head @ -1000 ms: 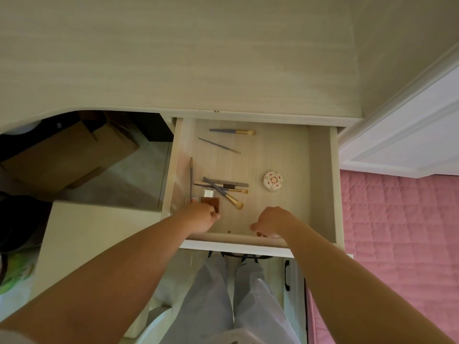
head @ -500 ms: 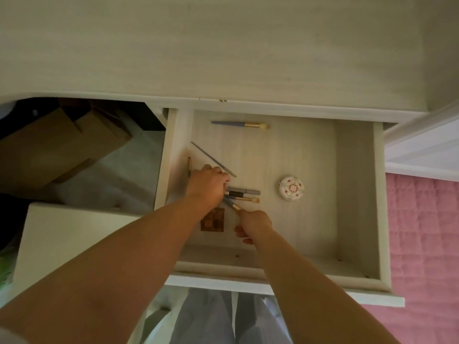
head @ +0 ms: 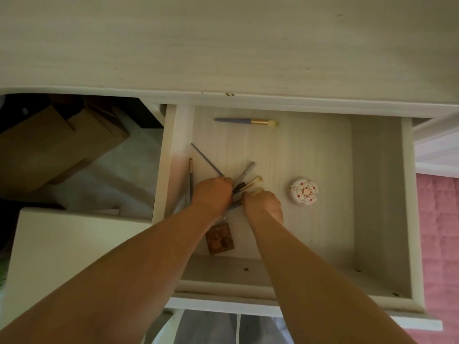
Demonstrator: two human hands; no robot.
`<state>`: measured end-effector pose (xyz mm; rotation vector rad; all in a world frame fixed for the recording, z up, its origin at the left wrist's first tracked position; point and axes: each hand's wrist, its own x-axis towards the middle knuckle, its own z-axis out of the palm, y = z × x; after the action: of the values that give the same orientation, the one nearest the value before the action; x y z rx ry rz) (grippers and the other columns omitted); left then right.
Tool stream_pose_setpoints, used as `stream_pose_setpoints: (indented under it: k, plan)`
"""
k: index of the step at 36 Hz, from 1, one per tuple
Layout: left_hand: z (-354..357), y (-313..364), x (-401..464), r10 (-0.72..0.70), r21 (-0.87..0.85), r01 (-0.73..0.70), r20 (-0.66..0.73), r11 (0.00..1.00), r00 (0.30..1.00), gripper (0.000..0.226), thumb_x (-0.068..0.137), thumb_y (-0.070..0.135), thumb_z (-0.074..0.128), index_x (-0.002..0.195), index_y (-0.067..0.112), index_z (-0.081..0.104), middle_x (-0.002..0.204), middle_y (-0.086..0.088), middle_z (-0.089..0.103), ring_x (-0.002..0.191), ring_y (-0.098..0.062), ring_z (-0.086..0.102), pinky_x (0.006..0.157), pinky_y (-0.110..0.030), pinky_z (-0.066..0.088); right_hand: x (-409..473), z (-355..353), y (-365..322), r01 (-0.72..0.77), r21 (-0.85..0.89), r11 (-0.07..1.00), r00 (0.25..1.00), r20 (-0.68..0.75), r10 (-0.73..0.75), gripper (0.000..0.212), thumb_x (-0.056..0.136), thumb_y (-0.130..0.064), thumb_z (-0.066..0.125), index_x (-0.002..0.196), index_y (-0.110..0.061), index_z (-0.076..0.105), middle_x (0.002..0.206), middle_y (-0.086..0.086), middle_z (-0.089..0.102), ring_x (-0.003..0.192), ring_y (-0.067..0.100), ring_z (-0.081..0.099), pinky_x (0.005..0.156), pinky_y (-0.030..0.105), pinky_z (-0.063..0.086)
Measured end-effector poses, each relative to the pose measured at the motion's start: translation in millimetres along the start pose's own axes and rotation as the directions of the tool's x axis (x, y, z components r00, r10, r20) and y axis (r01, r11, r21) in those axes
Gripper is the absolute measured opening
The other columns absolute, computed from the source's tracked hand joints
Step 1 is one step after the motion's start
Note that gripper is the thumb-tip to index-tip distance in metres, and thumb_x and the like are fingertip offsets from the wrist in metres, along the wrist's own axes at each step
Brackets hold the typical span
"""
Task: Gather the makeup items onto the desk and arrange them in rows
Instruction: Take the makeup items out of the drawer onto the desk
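Both hands are inside the open drawer (head: 380, 194) under the pale wooden desk (head: 223, 45). My left hand (head: 212, 194) grips a bundle of makeup brushes and pencils (head: 244, 180) that fan out up and to the right. A thin grey brush (head: 206, 158) sticks out up-left from that hand. My right hand (head: 264, 204) pinches the tip of a gold-ferruled brush (head: 253, 192) beside the bundle. A blue-handled brush (head: 244, 121) lies at the drawer's back. A round floral compact (head: 304, 192) sits to the right. A brown square palette (head: 219, 238) lies below my left wrist.
One more pencil (head: 191, 177) lies along the drawer's left wall. A cardboard box (head: 54, 142) sits on the floor under the desk at left. A white surface (head: 62, 247) is at lower left, pink bedding (head: 439, 232) at right.
Both hands went from the drawer's front edge into the drawer. My left hand gathered the scattered brushes into a bundle, and my right hand moved up to the gold-ferruled brush.
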<state>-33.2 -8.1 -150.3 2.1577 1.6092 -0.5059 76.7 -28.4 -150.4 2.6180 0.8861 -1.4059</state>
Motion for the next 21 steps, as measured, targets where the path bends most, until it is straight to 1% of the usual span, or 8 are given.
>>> stream_pose_setpoints:
  k: [3,7,11,14,16,18,20,21]
  plan:
    - [1,1,0,-0.043,-0.088,0.045,0.017,0.995,0.999,0.025,0.092,0.019,0.049,0.112,0.006,0.054,0.111,-0.014,0.059,0.095,-0.032,0.060,0.070,-0.036,0.046,-1,3,-4,0.029,-0.094,0.995,0.999,-0.042,-0.033,0.023,0.088,-0.030,0.050,0.102,-0.016,0.063,0.106,0.003,0.065,0.090,0.020,0.060,0.067,0.024,0.038]
    - [2,0,1,-0.110,-0.244,0.112,0.019,0.963,0.994,0.027,0.094,0.029,0.049,0.108,0.007,0.056,0.106,-0.014,0.062,0.093,-0.029,0.060,0.066,-0.032,0.041,-1,6,-7,0.081,-0.110,0.991,0.991,-0.099,-0.092,0.026,0.090,-0.028,0.049,0.107,-0.010,0.060,0.108,0.008,0.065,0.099,0.025,0.062,0.071,0.027,0.042]
    - [4,-1,-4,-0.265,-0.449,0.238,0.003,0.861,0.964,0.028,0.096,0.027,0.044,0.109,0.005,0.054,0.102,-0.015,0.064,0.091,-0.029,0.060,0.060,-0.028,0.035,2,3,-8,0.167,0.066,0.984,0.976,-0.154,-0.156,0.030,0.094,-0.033,0.047,0.106,-0.009,0.060,0.106,0.011,0.065,0.097,0.028,0.061,0.074,0.029,0.043]
    - [3,-2,-9,-0.368,-0.544,0.283,-0.052,0.790,0.928,0.019,0.098,0.019,0.038,0.102,0.004,0.048,0.095,-0.018,0.063,0.072,-0.025,0.053,0.046,-0.026,0.026,3,2,-8,0.226,0.181,0.957,0.960,-0.206,-0.188,0.033,0.095,-0.035,0.045,0.111,-0.009,0.057,0.111,0.011,0.062,0.101,0.028,0.058,0.077,0.030,0.041]
    - [0,-3,-14,-0.467,-0.613,0.317,-0.097,0.724,0.879,0.010,0.098,0.018,0.037,0.096,0.009,0.042,0.087,-0.016,0.061,0.059,-0.016,0.044,0.042,-0.024,0.023,1,5,-10,0.254,0.142,0.957,0.954,-0.197,-0.224,0.042,0.092,-0.041,0.050,0.116,-0.006,0.052,0.117,0.012,0.056,0.105,0.029,0.055,0.083,0.034,0.043]
    - [1,-7,-18,-0.535,-0.630,0.338,-0.148,0.699,0.832,0.014,0.098,0.019,0.037,0.103,0.008,0.043,0.081,-0.012,0.058,0.056,-0.015,0.045,0.042,-0.024,0.026,-1,8,-13,0.254,0.049,0.966,0.955,-0.171,-0.243,0.057,0.087,-0.048,0.054,0.122,-0.003,0.046,0.121,0.013,0.049,0.109,0.029,0.052,0.088,0.037,0.043]
    - [4,-8,-24,-0.570,-0.641,0.361,-0.149,0.678,0.808,0.024,0.098,0.020,0.038,0.116,0.005,0.043,0.083,-0.011,0.060,0.063,-0.021,0.055,0.046,-0.025,0.034,-2,12,-16,0.268,-0.081,0.960,0.950,-0.147,-0.277,0.067,0.085,-0.050,0.057,0.126,0.000,0.039,0.124,0.015,0.043,0.112,0.028,0.049,0.093,0.035,0.042]
    - [5,-8,-27,-0.596,-0.657,0.385,-0.122,0.648,0.794,0.029,0.098,0.021,0.040,0.122,0.005,0.041,0.090,-0.013,0.063,0.072,-0.025,0.061,0.051,-0.025,0.039,-3,14,-17,0.275,-0.136,0.952,0.946,-0.139,-0.294,0.068,0.086,-0.048,0.057,0.127,0.002,0.036,0.125,0.015,0.041,0.113,0.028,0.047,0.095,0.034,0.041]
